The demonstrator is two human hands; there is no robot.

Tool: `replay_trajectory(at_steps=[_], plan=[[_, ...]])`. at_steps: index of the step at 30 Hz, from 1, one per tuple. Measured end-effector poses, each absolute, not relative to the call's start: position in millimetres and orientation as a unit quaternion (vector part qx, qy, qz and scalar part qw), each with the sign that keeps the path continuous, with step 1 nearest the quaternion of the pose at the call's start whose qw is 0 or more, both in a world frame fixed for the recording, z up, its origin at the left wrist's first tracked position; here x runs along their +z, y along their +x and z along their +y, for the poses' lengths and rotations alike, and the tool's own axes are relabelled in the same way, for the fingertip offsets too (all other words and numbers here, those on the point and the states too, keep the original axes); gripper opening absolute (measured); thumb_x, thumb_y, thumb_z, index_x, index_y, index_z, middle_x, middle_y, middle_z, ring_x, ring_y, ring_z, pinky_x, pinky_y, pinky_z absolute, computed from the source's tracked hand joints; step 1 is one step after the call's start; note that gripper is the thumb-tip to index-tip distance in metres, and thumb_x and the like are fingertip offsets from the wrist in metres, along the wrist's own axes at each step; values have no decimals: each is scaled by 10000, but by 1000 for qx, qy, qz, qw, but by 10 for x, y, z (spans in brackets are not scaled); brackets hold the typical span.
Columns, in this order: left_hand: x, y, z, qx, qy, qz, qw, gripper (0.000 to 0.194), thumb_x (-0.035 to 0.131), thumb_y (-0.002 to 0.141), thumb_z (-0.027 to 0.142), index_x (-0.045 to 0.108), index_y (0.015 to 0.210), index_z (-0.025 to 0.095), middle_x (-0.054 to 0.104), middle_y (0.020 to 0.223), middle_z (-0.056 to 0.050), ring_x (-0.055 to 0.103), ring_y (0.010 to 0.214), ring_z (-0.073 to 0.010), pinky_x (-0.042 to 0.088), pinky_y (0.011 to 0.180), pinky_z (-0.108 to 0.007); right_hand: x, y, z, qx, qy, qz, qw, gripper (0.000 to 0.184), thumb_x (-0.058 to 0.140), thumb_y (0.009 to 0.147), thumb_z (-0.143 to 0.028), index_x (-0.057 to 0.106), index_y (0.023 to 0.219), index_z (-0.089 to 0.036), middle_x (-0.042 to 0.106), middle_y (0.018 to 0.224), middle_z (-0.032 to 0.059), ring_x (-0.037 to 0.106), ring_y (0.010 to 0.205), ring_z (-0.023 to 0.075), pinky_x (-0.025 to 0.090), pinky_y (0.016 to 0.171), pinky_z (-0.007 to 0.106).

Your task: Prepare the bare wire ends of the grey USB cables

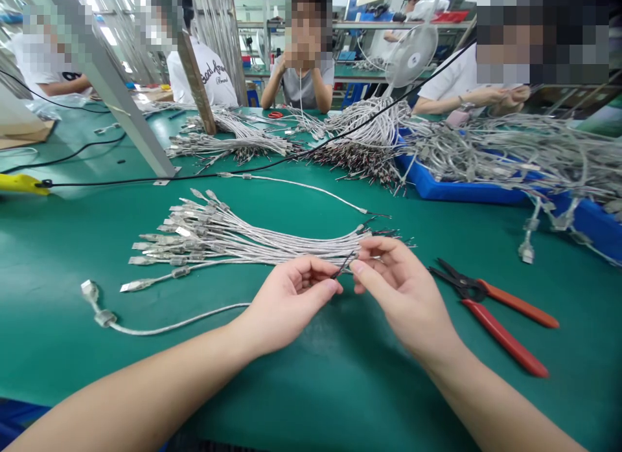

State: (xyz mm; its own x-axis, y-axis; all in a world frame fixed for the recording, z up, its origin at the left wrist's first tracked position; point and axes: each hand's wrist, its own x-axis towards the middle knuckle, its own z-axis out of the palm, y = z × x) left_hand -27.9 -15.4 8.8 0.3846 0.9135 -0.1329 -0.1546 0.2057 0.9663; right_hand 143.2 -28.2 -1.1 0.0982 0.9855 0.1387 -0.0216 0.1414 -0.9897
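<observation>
My left hand pinches a USB cable near its stripped end. The cable's grey-white length runs out left under the wrist to a clear USB plug and a ferrite lump on the green table. Dark thin wires stick up from the left fingertips toward my right hand, whose thumb and forefinger close on the wire ends. Just behind both hands lies a bundle of similar cables, plugs to the left and bare wire ends to the right. Right of my right hand rest wire strippers with red-orange handles, jaws parted.
A single cable lies beyond the bundle. Farther back are cable heaps and a blue tray overflowing with cables. A grey post stands at left; a black cord crosses the table. Several people sit around.
</observation>
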Motion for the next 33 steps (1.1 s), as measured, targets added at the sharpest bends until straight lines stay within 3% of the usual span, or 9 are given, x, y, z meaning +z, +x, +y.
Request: replay_trajectory(at_steps=[2, 5, 9, 20, 24, 33], plan=[[51, -268, -146, 411, 511, 402, 639, 152, 696, 772, 178, 666, 914, 134, 682, 835, -34, 604, 753, -111, 446, 600, -200, -19, 1423, -293, 414, -473, -508, 588, 201, 738, 815, -234, 599, 960, -232, 590, 844, -10, 591, 696, 121, 510, 582, 206], [-6, -274, -133, 417, 547, 411, 598, 159, 712, 771, 203, 702, 922, 156, 693, 861, -29, 611, 773, -122, 483, 671, -227, -27, 1399, -317, 404, -463, -557, 558, 71, 694, 857, -232, 627, 858, -210, 599, 735, -11, 567, 626, 108, 487, 578, 198], [-25, -296, -125, 394, 600, 411, 562, 121, 685, 797, 206, 725, 905, 169, 713, 848, -27, 632, 786, -137, 502, 735, -253, -39, 1359, -335, 429, -475, -576, 508, 133, 695, 861, -278, 641, 776, -190, 596, 662, -9, 555, 595, 113, 474, 570, 207], [-70, -304, -146, 358, 635, 447, 518, 181, 673, 792, 237, 732, 956, 186, 694, 815, -19, 598, 660, -105, 487, 537, -184, -71, 1364, -301, 463, -492, -548, 494, 231, 665, 875, -358, 628, 740, -175, 593, 598, -1, 564, 537, 124, 504, 532, 224], [-34, -294, -148, 355, 598, 448, 562, 223, 671, 793, 269, 706, 985, 162, 655, 821, -35, 584, 647, -110, 510, 471, -180, -62, 1366, -302, 462, -507, -542, 486, 243, 659, 873, -364, 624, 722, -176, 597, 579, 4, 573, 526, 138, 507, 522, 245], [8, -290, -128, 378, 543, 429, 615, 252, 713, 761, 304, 672, 950, 141, 620, 808, -40, 588, 696, -137, 525, 416, -187, -101, 1321, -355, 283, -491, -628, 533, 47, 639, 874, -229, 658, 834, -214, 631, 789, 35, 612, 651, 169, 518, 553, 275]])
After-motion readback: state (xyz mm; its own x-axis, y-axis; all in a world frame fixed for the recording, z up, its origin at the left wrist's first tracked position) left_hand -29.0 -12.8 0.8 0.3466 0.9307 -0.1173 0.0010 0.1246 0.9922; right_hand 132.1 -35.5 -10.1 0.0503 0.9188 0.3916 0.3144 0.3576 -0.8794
